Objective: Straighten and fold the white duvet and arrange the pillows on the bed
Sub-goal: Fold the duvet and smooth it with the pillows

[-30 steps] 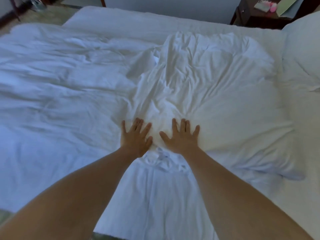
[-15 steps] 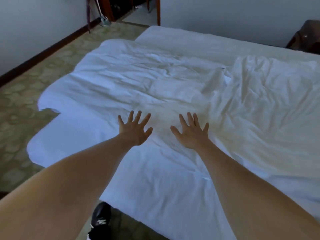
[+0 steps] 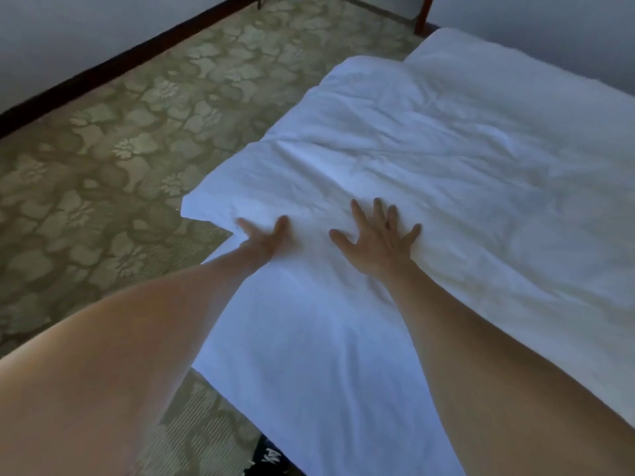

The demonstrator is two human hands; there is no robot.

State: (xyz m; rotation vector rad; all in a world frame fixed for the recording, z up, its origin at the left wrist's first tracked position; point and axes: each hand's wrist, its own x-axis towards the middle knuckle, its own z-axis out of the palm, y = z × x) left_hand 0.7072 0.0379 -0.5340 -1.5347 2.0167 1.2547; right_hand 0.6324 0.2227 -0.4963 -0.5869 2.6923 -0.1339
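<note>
Nearest, at the bottom edge of the view, part of a dark shoe (image 3: 266, 456) shows on the floor beside the bed. Both bare forearms reach forward from the lower corners onto the bed (image 3: 343, 389), whose white sheet runs down the near side. Left hand (image 3: 264, 237): blurred, at the near left edge of the white duvet (image 3: 429, 159), thumb spread up on top of the cloth; the other fingers are hard to make out, so whether it grasps the edge or only presses on it cannot be told. Right hand (image 3: 379, 240): released, fingers straight and fanned wide, palm flat down on the duvet just to the right of the left hand, the two hands apart. Duvet lies spread across the bed, wrinkled, with creases running away from the hands; its left corner (image 3: 192, 207) juts out past the mattress edge and overhangs the carpet. Carpet (image 3: 120, 149): green with a pale flower pattern, to the left of the bed. Farther off, a dark baseboard (image 3: 113, 65) runs along a grey wall, and a reddish wooden post (image 3: 422, 13) stands past the far end of the bed.
</note>
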